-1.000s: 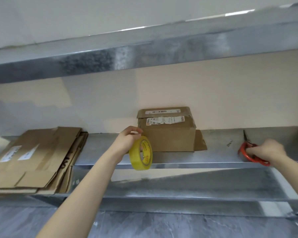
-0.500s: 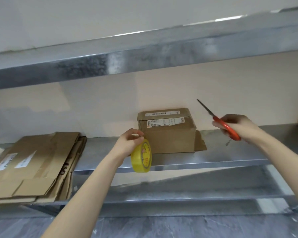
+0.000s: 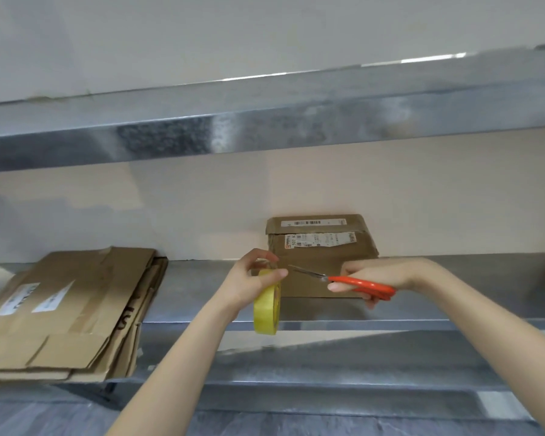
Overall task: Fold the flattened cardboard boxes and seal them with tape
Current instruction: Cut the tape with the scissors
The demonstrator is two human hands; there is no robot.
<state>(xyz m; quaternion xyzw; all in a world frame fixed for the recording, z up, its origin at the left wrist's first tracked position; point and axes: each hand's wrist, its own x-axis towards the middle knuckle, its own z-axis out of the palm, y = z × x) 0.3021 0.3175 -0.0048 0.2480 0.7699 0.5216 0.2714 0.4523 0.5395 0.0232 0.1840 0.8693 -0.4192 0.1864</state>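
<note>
Well to the left of the folded box [image 3: 321, 247], the stack of flattened boxes [image 3: 66, 309] lies untouched on the shelf [image 3: 202, 294], so plenty of folding is left. Moving in, the left hand [image 3: 249, 278] is just in front of the box's lower left corner and keeps its hold on the yellow tape roll [image 3: 266, 309], fingers curled over the top, thumb and fingertip pinched at what looks like the free end. Now the change: the orange scissors [image 3: 359, 283], lying on the shelf well right of the box a second ago and lifted half a second ago, have swung in across the box's front, blades slightly parted, tips aimed at that pinch. The right hand [image 3: 378, 273] grips the handles at the box's lower right. That reads as a cut coming to free the tape, though the strip itself is too faint to make out.
</note>
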